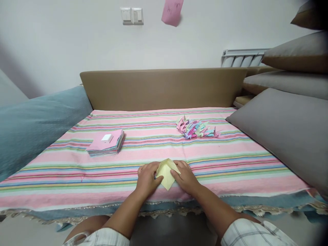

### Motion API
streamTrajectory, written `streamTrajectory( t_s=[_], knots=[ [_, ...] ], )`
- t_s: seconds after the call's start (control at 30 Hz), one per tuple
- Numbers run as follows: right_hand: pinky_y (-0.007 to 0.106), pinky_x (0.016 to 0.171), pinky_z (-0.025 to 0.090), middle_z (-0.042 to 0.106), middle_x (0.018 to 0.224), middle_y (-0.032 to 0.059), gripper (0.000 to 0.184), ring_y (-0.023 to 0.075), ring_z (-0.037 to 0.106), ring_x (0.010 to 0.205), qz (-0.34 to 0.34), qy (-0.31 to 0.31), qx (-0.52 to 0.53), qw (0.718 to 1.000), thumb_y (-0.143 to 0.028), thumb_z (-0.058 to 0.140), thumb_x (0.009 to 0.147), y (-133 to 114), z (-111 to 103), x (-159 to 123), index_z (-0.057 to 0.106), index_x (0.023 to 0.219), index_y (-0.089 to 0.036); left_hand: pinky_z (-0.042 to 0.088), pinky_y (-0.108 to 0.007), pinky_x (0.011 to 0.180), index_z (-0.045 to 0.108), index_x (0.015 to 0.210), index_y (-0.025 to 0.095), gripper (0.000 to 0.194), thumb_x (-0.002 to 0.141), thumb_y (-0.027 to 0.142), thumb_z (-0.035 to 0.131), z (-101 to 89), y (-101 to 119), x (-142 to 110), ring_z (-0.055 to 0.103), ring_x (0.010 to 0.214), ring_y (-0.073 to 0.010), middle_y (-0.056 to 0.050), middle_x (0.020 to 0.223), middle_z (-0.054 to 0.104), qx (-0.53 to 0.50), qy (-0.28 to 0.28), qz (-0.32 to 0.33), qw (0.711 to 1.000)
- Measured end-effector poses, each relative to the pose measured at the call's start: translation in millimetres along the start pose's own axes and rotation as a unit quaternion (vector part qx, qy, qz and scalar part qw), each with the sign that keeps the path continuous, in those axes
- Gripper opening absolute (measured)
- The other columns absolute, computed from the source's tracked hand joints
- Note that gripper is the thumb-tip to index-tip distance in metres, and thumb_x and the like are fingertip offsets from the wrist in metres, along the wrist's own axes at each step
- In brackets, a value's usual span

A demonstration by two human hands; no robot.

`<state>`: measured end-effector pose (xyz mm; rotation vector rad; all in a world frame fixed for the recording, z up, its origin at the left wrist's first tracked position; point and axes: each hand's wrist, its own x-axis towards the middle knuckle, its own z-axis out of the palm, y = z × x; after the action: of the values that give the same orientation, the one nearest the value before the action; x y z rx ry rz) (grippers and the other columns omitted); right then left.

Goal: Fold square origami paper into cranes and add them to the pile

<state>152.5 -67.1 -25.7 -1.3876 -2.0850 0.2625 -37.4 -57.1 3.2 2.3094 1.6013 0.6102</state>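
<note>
A pale yellow folded paper (166, 174) lies near the front edge of a striped cloth (220, 171). My left hand (147, 178) rests at its left side, fingers curled and pressing the paper's edge. My right hand (185, 177) holds the right side, fingers pinched on a raised flap. Both hands touch the same sheet. A stack of coloured square papers (106, 143) with a small white piece on top sits to the left, farther back. A heap of small folded paper figures (196, 129) in pink, blue, green and purple lies at the back right.
The striped cloth covers a bed with a tan headboard (161, 88). A blue-grey bolster (38, 126) runs along the left. Grey cushions (289, 136) are piled on the right. A pink note (172, 12) and wall switches (132, 15) are on the wall behind.
</note>
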Motion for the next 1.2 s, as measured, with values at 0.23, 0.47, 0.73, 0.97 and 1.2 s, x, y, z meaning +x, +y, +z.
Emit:
streamTrajectory(
  t_s=[0.23,0.47,0.73,0.97,1.2],
  knots=[
    [0.042,0.091,0.036,0.054,0.115,0.0096,0.032,0.0251,0.044,0.105,-0.031,-0.036,-0.01,0.999,-0.038,0.048,0.086,-6,-7,-3,0.058,0.11,-0.02,0.03,-0.04,0.093,0.057,0.117,0.033,0.049,0.069,0.024,0.064,-0.2,0,0,0.051,0.107,-0.0236,0.001,0.117,0.062,0.001,-0.008,0.004,1.0],
    [0.041,0.092,0.035,0.05,0.115,0.0089,0.046,0.0255,0.041,0.106,-0.039,-0.086,-0.013,0.995,-0.039,0.062,0.073,-7,-19,-5,0.054,0.114,-0.019,0.029,-0.04,0.093,0.057,0.118,0.033,0.049,0.07,0.024,0.063,-3.9,3,1,0.05,0.107,-0.0237,0.0,0.119,0.061,-0.009,-0.032,0.001,0.999],
    [0.037,0.09,0.035,0.052,0.107,0.0069,0.031,0.0232,0.042,0.1,-0.07,-0.095,0.007,0.993,-0.024,0.056,0.072,-12,-32,-13,0.055,0.103,-0.019,0.029,-0.04,0.093,0.056,0.119,0.036,0.051,0.07,0.022,0.063,-1.5,1,0,0.05,0.107,-0.0226,0.002,0.119,0.061,-0.007,-0.021,0.011,1.0],
    [0.038,0.088,0.034,0.052,0.105,0.0054,0.026,0.0219,0.043,0.097,-0.075,-0.114,-0.012,0.991,-0.015,0.046,0.072,-11,-30,-12,0.057,0.095,-0.02,0.028,-0.041,0.094,0.057,0.117,0.037,0.046,0.074,0.023,0.06,-0.9,0,-1,0.05,0.11,-0.0222,0.002,0.121,0.061,-0.005,-0.021,0.026,0.999],
    [0.037,0.087,0.034,0.058,0.104,0.0049,0.026,0.0208,0.045,0.097,-0.07,-0.093,0.029,0.993,-0.01,0.039,0.077,2,-23,-8,0.059,0.089,-0.019,0.028,-0.043,0.093,0.058,0.117,0.038,0.045,0.074,0.022,0.059,3.2,-2,-2,0.05,0.109,-0.0229,0.001,0.123,0.059,0.018,-0.016,0.053,0.998]
  ],
)
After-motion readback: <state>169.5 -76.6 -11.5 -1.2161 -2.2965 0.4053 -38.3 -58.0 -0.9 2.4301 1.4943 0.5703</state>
